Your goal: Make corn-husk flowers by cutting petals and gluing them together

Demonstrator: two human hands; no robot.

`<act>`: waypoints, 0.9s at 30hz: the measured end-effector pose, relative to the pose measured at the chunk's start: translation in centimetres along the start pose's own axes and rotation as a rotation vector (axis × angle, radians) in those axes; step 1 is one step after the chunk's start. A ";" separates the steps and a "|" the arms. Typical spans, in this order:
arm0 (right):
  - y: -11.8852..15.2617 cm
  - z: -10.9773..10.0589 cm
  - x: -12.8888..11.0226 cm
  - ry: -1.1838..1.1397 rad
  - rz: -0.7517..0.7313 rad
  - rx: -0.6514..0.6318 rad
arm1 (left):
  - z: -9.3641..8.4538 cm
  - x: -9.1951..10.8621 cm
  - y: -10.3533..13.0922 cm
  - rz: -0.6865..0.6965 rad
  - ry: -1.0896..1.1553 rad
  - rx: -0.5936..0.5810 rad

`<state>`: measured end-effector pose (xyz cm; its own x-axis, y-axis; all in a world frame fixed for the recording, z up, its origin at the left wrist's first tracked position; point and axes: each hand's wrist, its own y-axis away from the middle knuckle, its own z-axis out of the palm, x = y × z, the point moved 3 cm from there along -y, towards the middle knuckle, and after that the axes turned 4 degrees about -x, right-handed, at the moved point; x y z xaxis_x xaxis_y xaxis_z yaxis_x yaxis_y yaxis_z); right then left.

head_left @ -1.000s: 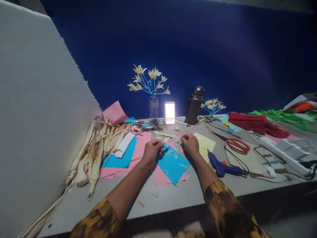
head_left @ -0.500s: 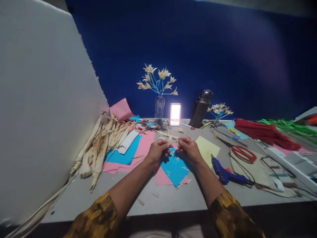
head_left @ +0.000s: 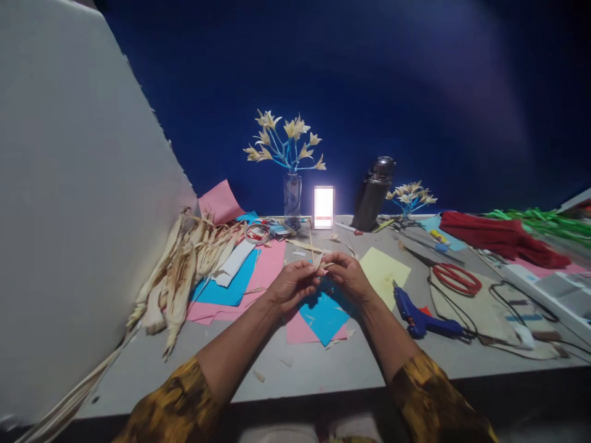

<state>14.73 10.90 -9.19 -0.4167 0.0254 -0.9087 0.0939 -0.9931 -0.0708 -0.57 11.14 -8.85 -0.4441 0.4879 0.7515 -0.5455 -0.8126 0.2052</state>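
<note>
My left hand (head_left: 295,284) and my right hand (head_left: 348,278) meet over the middle of the table. Both are closed in a pinch on a small pale piece of corn husk (head_left: 318,263), partly covered by the fingers. A thin pale stick (head_left: 311,243) rises just behind the fingertips; whether it is held I cannot tell. Below the hands lies a blue paper sheet (head_left: 325,320) scattered with husk scraps, on top of a pink sheet (head_left: 295,332).
Dried corn husks (head_left: 180,277) are heaped at left. Behind the hands stand a glass vase (head_left: 292,200) of husk flowers, a bright blurred screen (head_left: 324,208) and a dark flask (head_left: 375,194). At right lie a blue glue gun (head_left: 425,317), red-handled scissors (head_left: 457,279) and yellow paper (head_left: 385,274).
The hands have come closer together, the right fingers now meeting the left at the husk piece. The whole view has shifted slightly.
</note>
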 end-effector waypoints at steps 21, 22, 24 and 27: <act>0.2 0.1 0.4 0.238 -0.063 0.036 | -0.1 -0.3 -0.2 0.038 0.064 -0.031; 0.1 0.0 0.5 0.232 -0.050 0.054 | -0.2 -0.3 -0.2 0.027 0.064 -0.028; 0.1 -0.1 0.6 0.212 -0.020 0.085 | -0.2 -0.4 -0.1 0.025 0.066 -0.002; 0.2 0.0 0.7 0.171 -0.012 0.123 | -0.3 -0.4 -0.2 0.030 0.081 0.029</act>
<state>14.45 10.76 -9.82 -0.2571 0.0461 -0.9653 -0.0257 -0.9988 -0.0408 -0.54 11.17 -9.42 -0.5167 0.4865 0.7045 -0.5112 -0.8354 0.2020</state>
